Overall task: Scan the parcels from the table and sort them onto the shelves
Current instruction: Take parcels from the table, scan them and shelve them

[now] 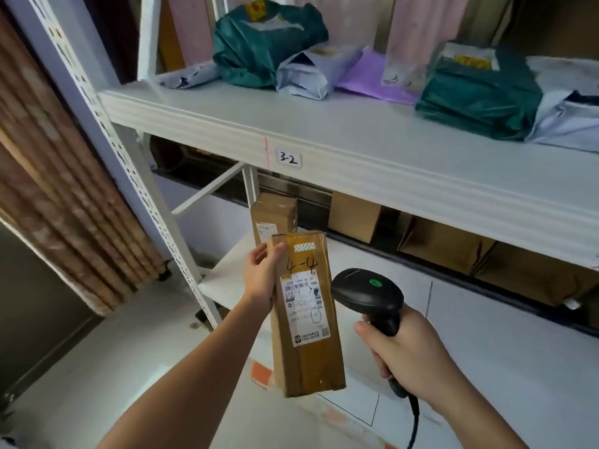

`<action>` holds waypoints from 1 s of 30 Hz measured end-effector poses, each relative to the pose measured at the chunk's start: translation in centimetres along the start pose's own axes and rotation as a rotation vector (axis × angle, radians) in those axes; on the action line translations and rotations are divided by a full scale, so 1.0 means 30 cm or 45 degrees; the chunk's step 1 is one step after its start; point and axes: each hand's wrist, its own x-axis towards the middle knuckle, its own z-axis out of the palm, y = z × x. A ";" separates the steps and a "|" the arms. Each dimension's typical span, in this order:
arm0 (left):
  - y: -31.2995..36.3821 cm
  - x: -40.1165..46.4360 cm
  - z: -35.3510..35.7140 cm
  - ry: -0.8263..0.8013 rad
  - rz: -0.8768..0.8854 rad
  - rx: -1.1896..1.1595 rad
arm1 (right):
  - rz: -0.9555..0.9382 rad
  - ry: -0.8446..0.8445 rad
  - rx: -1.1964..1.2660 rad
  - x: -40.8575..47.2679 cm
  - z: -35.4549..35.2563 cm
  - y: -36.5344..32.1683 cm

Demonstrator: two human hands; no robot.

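Note:
My left hand [264, 273] grips a long brown cardboard parcel [308, 351] by its upper left edge, held upright in front of the shelves. The parcel has "4-4" handwritten above a white shipping label. My right hand [405, 348] holds a black barcode scanner [366, 294] by its handle, its head just right of the label, a green light on top. A white shelf [372, 163] marked "3-2" runs above the parcel.
On the 3-2 shelf lie green bags [269, 40], a purple mailer [372, 76] and grey mailers. The lower shelf [227, 280] holds a brown box [274, 218] and more cartons [444, 244]. A brown curtain [58, 205] hangs at left. A white upright [107, 131] stands beside it.

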 end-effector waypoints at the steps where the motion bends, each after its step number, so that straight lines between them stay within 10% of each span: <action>1: 0.000 0.041 0.010 -0.012 -0.032 0.021 | 0.010 0.020 0.004 0.028 0.003 -0.002; 30: -0.233 0.804 -0.043 -0.313 -0.528 0.420 | 0.374 0.416 0.137 0.347 0.439 -0.076</action>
